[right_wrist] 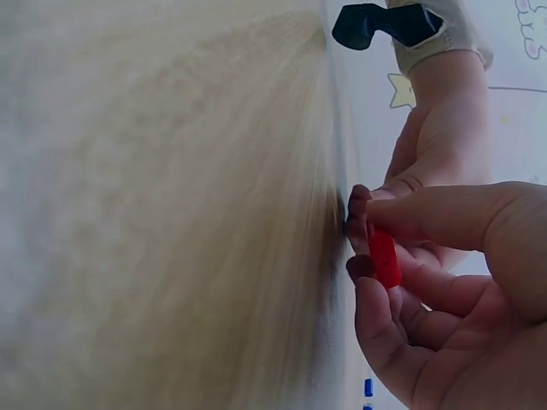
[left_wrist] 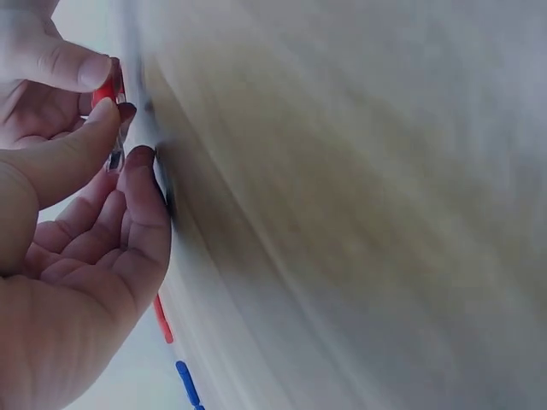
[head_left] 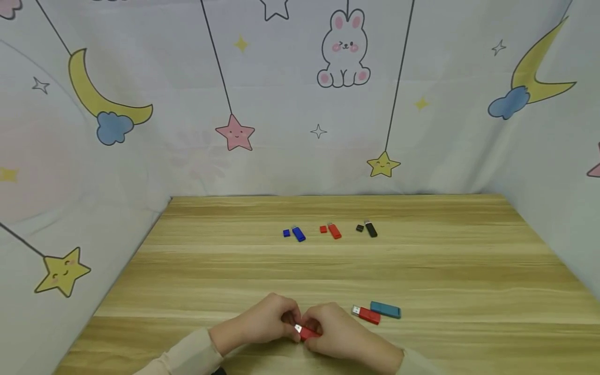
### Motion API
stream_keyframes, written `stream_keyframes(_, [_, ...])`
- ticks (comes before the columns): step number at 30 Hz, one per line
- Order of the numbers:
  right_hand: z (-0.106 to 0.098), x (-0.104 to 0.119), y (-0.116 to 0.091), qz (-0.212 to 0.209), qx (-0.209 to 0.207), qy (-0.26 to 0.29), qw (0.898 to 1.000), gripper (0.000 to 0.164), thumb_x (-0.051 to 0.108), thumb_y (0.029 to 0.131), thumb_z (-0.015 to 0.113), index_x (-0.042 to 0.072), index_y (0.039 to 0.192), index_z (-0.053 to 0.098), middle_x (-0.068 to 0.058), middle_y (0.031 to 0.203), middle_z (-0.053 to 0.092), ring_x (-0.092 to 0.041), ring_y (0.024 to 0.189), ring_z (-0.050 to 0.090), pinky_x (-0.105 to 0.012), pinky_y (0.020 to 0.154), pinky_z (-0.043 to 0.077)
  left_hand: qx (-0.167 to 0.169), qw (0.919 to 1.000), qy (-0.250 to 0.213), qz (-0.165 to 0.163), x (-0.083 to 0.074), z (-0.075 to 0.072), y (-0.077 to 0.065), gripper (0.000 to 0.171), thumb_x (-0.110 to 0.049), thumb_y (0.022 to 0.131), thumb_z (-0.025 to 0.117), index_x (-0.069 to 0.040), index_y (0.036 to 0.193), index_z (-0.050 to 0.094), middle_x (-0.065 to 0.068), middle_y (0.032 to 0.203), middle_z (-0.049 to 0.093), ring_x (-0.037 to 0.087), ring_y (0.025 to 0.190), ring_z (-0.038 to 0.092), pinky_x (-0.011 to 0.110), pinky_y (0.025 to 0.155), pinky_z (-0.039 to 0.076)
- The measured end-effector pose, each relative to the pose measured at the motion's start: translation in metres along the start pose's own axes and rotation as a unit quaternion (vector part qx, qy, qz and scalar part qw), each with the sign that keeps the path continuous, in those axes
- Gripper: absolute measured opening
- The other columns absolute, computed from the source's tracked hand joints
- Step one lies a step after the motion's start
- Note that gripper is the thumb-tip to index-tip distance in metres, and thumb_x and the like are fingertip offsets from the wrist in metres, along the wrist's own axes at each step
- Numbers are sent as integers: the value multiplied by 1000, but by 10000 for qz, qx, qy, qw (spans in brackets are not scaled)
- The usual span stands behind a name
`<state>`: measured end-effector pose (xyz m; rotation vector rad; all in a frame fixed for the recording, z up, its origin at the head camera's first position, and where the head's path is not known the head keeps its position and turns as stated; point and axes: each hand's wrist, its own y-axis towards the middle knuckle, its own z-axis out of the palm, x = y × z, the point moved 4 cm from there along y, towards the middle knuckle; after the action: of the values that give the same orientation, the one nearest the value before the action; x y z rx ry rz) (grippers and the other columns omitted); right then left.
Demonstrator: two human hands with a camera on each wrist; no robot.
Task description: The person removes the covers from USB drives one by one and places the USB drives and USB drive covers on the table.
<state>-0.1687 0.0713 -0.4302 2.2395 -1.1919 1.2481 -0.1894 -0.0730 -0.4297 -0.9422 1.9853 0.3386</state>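
A red USB stick with its metal plug bare is between both hands, low over the front of the wooden table. My right hand pinches the red body between thumb and fingers. At the plug end, my left hand pinches the stick with thumb and fingertips. In the left wrist view the stick's shiny end points down between the left fingers. The right wrist view shows the red body beside the right thumb; fingers cover part of it.
Right of the hands lie another uncapped red USB stick and a teal one, close together. Farther back, blue, red and black USB sticks lie in a row, each with its cap to its left. A patterned cloth surrounds the table.
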Motion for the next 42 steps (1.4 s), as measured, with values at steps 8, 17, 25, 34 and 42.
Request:
stream_keyframes(8, [-3,-4,-7,-17,-9,544,9985,8,10,84,73,9,92,72,11,75,63,1,67,54,-18,62,47,-97,9995,-311,-9,-5,5,-3,17,-2,73,81,-6,77,65,-5,70,64,-2,64,54,17,60,47])
stream_keyframes(17, [-6,-6,-13,-219,73,854,9961,10,8,85,73,6,95,75,8,79,67,1,67,53,-18,60,47,20,9965,-836,-36,-9,10,-5,15,-1,74,80,-3,77,65,-2,71,66,0,64,56,17,60,48])
stream_keyframes(25, [-8,-3,-17,-551,117,797,9952,14,10,85,73,5,98,76,7,84,69,3,70,53,-18,61,46,39,9953,-962,-132,-8,11,-7,14,0,73,80,-2,76,66,-6,68,63,-1,63,54,16,59,46])
stream_keyframes(34, [-10,-1,-20,-997,206,776,9918,16,9,87,71,4,101,75,7,86,69,5,72,51,-18,62,47,134,9915,-1287,-145,-7,11,-7,13,2,74,79,1,77,66,-1,69,65,0,62,54,15,57,45])
stream_keyframes(42, [-12,-2,-20,-1145,279,721,9904,17,5,87,69,3,103,74,12,86,66,5,72,49,-17,63,47,253,9890,-1458,-68,-7,11,-6,12,1,75,78,3,79,67,3,71,67,0,63,55,15,58,45])
